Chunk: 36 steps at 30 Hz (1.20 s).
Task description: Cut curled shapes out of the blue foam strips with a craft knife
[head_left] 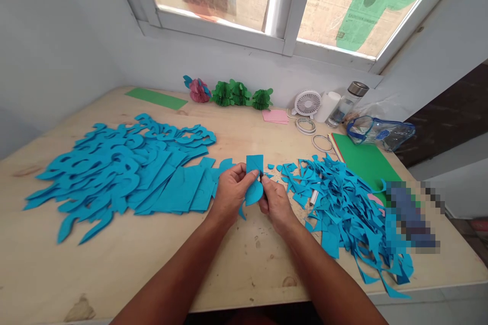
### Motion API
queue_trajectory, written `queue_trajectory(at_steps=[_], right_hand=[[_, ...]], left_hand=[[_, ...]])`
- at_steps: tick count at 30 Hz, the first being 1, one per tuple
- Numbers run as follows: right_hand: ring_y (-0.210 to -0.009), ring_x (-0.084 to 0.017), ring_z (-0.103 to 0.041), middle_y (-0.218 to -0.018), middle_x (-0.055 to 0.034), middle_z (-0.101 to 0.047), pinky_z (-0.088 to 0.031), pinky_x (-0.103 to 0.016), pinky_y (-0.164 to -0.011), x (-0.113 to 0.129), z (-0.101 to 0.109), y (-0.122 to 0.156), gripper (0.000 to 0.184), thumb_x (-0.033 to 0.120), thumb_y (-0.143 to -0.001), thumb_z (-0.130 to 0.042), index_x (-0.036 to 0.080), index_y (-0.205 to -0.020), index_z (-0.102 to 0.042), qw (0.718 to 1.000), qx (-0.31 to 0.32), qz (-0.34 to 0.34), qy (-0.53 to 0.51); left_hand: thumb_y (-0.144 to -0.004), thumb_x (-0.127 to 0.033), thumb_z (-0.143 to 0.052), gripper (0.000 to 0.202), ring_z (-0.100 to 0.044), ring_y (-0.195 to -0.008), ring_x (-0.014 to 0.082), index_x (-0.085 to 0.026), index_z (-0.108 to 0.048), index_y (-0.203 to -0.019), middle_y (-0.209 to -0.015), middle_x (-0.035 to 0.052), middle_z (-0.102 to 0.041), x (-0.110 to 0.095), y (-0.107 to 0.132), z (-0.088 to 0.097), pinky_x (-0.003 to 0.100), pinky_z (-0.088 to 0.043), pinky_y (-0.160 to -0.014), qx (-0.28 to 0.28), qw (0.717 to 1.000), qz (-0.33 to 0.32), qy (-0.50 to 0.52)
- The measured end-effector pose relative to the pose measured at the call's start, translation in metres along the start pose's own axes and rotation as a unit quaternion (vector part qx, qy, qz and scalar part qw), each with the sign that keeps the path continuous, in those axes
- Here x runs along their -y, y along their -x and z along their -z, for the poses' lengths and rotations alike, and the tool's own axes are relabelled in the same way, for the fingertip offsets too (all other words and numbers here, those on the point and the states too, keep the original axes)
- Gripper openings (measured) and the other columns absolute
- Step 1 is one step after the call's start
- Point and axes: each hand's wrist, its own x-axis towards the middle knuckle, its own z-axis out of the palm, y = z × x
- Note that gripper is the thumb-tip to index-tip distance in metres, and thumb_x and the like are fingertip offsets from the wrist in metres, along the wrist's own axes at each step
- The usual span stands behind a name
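Bright blue paper piece, straight-edged at the top and rounded below [254, 163], is held between the two hands, over the middle of the pale wooden tabletop [236, 274]. Leftmost lies a spread pile of wavy, looped blue paper cut-outs [102, 157], and beside it some overlapping flat blue paper rectangles [183, 188]. Next comes the left hand [231, 185], its fingers pinching the piece, thumb across its face. That paper should be very light and hardly slippery, stiff enough to stay upright from a pinch, yet easy to crease or tear; the broad upper part seems the safest hold, away from the curved edge. To its right, the right hand [276, 200] has its fingers curled around a small dark tool [261, 176], probably scissors, at the paper's right edge. Further right sprawls a loose heap of jagged blue paper scraps [346, 203]
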Motion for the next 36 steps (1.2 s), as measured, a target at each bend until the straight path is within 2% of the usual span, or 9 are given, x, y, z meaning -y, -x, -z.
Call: queue_trajectory(at_steps=[6, 12, 20, 26, 30, 36], right_hand=[[-0.032, -0.006, -0.024, -0.034, 0.0079, -0.033, -0.016, -0.021, -0.035, 0.0006, -0.0009, 0.0, 0.053, 0.063, -0.079, -0.049, 0.02, -0.051, -0.039, 1.0, -0.008, -0.012, -0.021], [-0.032, -0.006, -0.024, -0.034, 0.0079, -0.033, -0.017, -0.022, -0.034, 0.0019, -0.0004, 0.0003, 0.053, 0.064, -0.079, -0.049, 0.02, -0.051, -0.038, 1.0, -0.005, -0.016, -0.01], [-0.031, -0.006, -0.024, -0.033, 0.0076, -0.033, -0.016, -0.022, -0.034, 0.0012, -0.001, 0.0005, 0.053, 0.064, -0.079, -0.049, 0.021, -0.05, -0.038, 1.0, -0.003, -0.017, -0.012], [-0.03, -0.006, -0.023, -0.032, 0.0073, -0.032, -0.015, -0.022, -0.034, 0.0023, -0.0005, 0.0001, 0.054, 0.064, -0.078, -0.05, 0.021, -0.049, -0.039, 1.0, -0.004, -0.027, -0.007], [-0.03, -0.006, -0.023, -0.032, 0.0077, -0.032, -0.016, -0.022, -0.033, 0.0027, 0.0003, -0.0001, 0.053, 0.064, -0.077, -0.051, 0.021, -0.05, -0.039, 1.0, -0.003, -0.026, -0.015], [-0.03, -0.006, -0.024, -0.032, 0.0069, -0.033, -0.017, -0.022, -0.032, 0.0037, 0.0002, 0.0, 0.055, 0.067, -0.077, -0.05, 0.021, -0.048, -0.04, 1.0, -0.007, -0.023, -0.002]], left_hand=[[-0.063, -0.033, -0.073, 0.024, -0.058, -0.055, 0.0132, -0.015, -0.059, -0.067, -0.061, -0.0007, -0.062, 0.0045, -0.003, 0.0013, 0.024, -0.046, -0.054, 0.022, 1.0, 0.009, -0.01], [-0.063, -0.036, -0.072, 0.026, -0.055, -0.051, 0.0128, -0.015, -0.058, -0.067, -0.06, 0.0, -0.061, 0.0071, -0.0047, 0.0023, 0.024, -0.045, -0.049, 0.024, 1.0, 0.009, -0.009], [-0.063, -0.037, -0.071, 0.026, -0.055, -0.055, 0.0134, -0.016, -0.057, -0.066, -0.06, -0.0006, -0.06, 0.0054, -0.0043, 0.0025, 0.025, -0.045, -0.055, 0.026, 1.0, 0.007, -0.009], [-0.064, -0.036, -0.07, 0.023, -0.049, -0.049, 0.01, -0.016, -0.058, -0.063, -0.055, -0.0024, -0.057, 0.0008, -0.0033, 0.0037, 0.021, -0.039, -0.048, 0.021, 0.999, 0.005, -0.031], [-0.065, -0.035, -0.069, 0.021, -0.052, -0.054, 0.0112, -0.016, -0.059, -0.065, -0.058, -0.0011, -0.059, -0.0008, -0.0028, 0.0041, 0.022, -0.041, -0.052, 0.044, 0.998, 0.005, -0.045], [-0.064, -0.036, -0.069, 0.023, -0.054, -0.056, 0.013, -0.016, -0.06, -0.066, -0.06, 0.0, -0.06, 0.0009, -0.0035, 0.0042, 0.023, -0.043, -0.055, 0.04, 0.998, 0.002, -0.053]])
